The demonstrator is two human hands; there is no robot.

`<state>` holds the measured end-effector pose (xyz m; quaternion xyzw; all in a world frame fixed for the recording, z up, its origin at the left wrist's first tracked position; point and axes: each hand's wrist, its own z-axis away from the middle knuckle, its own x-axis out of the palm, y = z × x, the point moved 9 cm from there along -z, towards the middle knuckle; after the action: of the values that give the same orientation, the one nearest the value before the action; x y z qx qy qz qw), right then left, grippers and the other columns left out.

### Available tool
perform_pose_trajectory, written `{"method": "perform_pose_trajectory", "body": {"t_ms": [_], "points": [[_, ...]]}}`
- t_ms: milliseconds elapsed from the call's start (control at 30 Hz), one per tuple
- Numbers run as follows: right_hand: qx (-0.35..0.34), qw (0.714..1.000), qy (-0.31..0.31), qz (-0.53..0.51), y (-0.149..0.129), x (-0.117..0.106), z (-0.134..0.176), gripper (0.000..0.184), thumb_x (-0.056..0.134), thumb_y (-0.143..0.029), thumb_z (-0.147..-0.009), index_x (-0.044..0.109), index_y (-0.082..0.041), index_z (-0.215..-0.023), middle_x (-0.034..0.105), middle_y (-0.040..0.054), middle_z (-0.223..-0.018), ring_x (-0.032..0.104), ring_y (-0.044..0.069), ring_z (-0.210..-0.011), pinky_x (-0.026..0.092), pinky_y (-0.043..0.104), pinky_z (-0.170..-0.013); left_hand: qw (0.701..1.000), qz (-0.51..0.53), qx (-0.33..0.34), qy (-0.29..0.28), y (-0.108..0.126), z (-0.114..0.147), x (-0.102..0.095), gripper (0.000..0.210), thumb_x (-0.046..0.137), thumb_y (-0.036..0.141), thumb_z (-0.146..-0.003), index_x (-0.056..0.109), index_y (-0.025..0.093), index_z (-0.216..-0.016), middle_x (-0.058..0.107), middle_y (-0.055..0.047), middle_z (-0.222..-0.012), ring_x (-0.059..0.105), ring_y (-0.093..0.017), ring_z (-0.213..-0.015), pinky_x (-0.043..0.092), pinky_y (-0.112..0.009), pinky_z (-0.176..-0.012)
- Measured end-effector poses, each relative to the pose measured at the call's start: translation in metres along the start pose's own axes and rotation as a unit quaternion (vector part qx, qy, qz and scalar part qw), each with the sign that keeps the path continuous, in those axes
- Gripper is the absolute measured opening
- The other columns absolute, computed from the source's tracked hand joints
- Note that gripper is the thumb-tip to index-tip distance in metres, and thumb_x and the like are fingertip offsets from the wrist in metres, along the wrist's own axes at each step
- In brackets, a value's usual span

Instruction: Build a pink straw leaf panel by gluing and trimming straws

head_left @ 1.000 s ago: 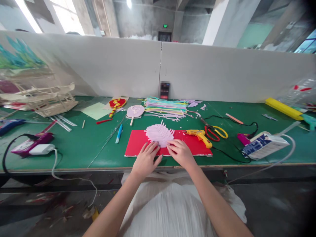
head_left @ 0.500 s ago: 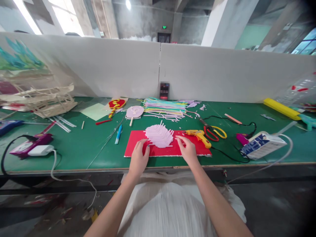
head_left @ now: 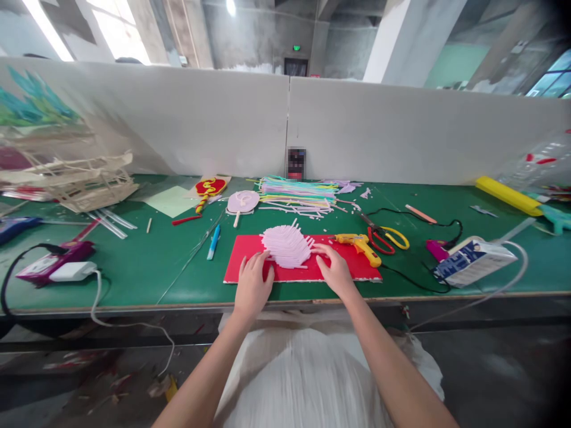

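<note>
A pale purple, leaf-shaped piece of thin sticks laid side by side (head_left: 288, 246) lies on a red board (head_left: 236, 267) in front of me. At its left edge is my left hand (head_left: 253, 285), fingers apart and fingertips at the stick ends. On the opposite side, my right hand (head_left: 335, 273) has its fingers stretched to the right edge of the piece, thumb held apart. Neither hand grips anything I can see. Just beyond my right hand, a yellow glue gun (head_left: 359, 245) rests partly on the board, its cord trailing right.
Red-and-yellow-handled scissors (head_left: 386, 236) lie right of the glue gun. Coloured sticks (head_left: 298, 195) are heaped behind the board. A blue pen (head_left: 214, 242) and a purple lollipop-shaped piece (head_left: 243, 203) lie left. A carton (head_left: 477, 261) stands right, a purple power strip (head_left: 57, 261) left.
My right hand has moved slightly left, its fingertips now at the right edge of the purple piece. The piece has turned slightly. My left hand stays at the left edge.
</note>
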<state>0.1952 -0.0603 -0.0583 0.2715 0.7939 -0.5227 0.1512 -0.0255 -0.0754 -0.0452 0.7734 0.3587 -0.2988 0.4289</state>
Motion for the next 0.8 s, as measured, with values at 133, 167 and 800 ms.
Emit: {"method": "perform_pose_trajectory", "body": {"t_ms": [133, 167, 800], "points": [[-0.016, 1.000, -0.017, -0.005, -0.007, 0.002, 0.001, 0.025, 0.047, -0.022, -0.086, 0.060, -0.023, -0.107, 0.073, 0.0048, -0.100, 0.064, 0.021, -0.102, 0.046, 0.041, -0.096, 1.000, -0.006, 0.007, 0.009, -0.001, 0.000, 0.001, 0.035, 0.046, 0.016, -0.086, 0.052, 0.017, -0.121, 0.062, -0.012, -0.123, 0.049, -0.027, -0.125, 0.030, -0.050, -0.110], [-0.024, 0.999, -0.023, -0.004, -0.010, 0.003, 0.002, 0.024, 0.046, -0.022, -0.086, 0.060, -0.023, -0.105, 0.073, 0.0043, -0.099, 0.064, 0.021, -0.103, 0.046, 0.041, -0.096, 1.000, -0.007, 0.008, 0.011, -0.002, 0.000, 0.001, 0.036, 0.046, 0.015, -0.086, 0.051, 0.017, -0.121, 0.061, -0.013, -0.124, 0.049, -0.027, -0.126, 0.030, -0.051, -0.110], [0.017, 0.980, 0.151, 0.125, 0.021, -0.075, -0.009, 0.032, 0.045, -0.038, -0.088, 0.067, -0.018, -0.099, 0.071, 0.0119, -0.097, 0.066, 0.024, -0.081, 0.053, 0.036, -0.070, 0.999, 0.047, -0.010, 0.021, -0.009, 0.001, 0.001, 0.040, 0.045, 0.011, -0.084, 0.050, 0.019, -0.122, 0.057, -0.014, -0.125, 0.050, -0.028, -0.122, 0.035, -0.050, -0.107]]}}
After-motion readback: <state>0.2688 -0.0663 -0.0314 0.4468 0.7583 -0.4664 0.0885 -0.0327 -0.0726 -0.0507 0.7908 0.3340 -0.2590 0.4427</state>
